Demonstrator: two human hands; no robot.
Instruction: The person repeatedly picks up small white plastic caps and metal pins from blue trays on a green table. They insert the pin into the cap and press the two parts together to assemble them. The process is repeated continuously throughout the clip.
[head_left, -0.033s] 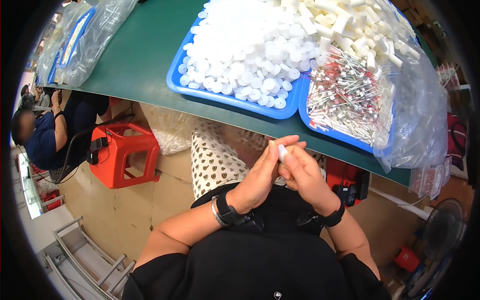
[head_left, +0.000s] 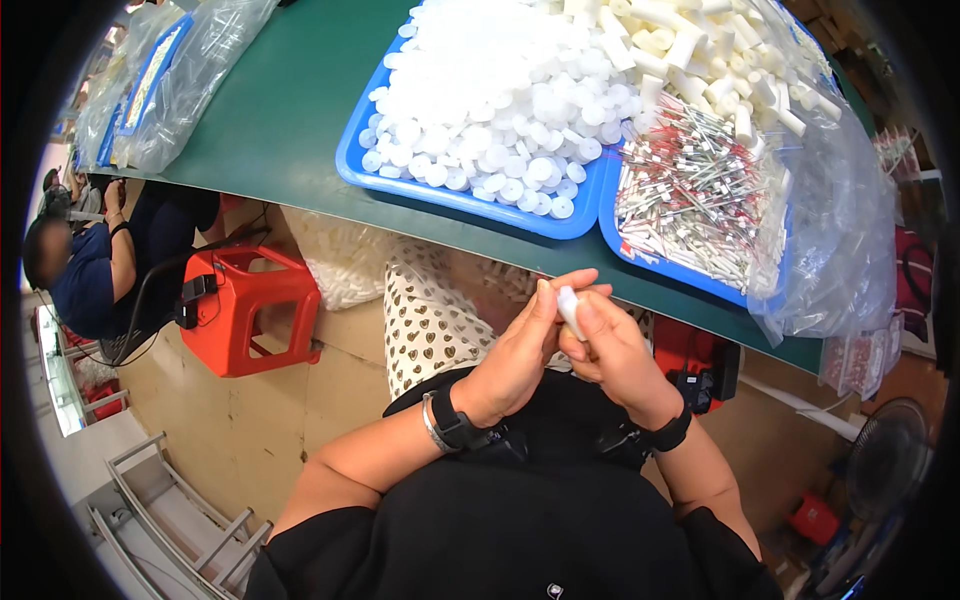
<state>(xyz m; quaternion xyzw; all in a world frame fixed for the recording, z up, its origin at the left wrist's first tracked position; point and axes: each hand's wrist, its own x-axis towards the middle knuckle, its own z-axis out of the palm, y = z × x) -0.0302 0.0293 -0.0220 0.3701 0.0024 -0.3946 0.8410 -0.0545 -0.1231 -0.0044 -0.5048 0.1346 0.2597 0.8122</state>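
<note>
Component (head_left: 570,305), small and white, was tilted with its free end pointing away from the person and slightly left, its long axis running from there back toward the right palm. Fingers hid its near end. Beyond it lay the edge of a green worktop (head_left: 280,95), where a large blue tray (head_left: 465,207) was heaped with translucent white discs (head_left: 505,150). Just to the right, a smaller blue tray (head_left: 675,279) held a tangle of thin pins (head_left: 690,165), red, white and metallic, with cream tubes (head_left: 700,50) piled at the far side. Clear plastic sheeting (head_left: 840,250) draped over that tray's right side. Heart-patterned fabric (head_left: 430,335) hung below the near edge, and a red stool (head_left: 215,340) stood to the left. The component was between the hands, near the left thumb: the right hand (head_left: 622,365) pinched it between thumb and fingers, while the left hand (head_left: 512,365) was cupped alongside, its fingers extended; whether it gripped anything could not be told.
</note>
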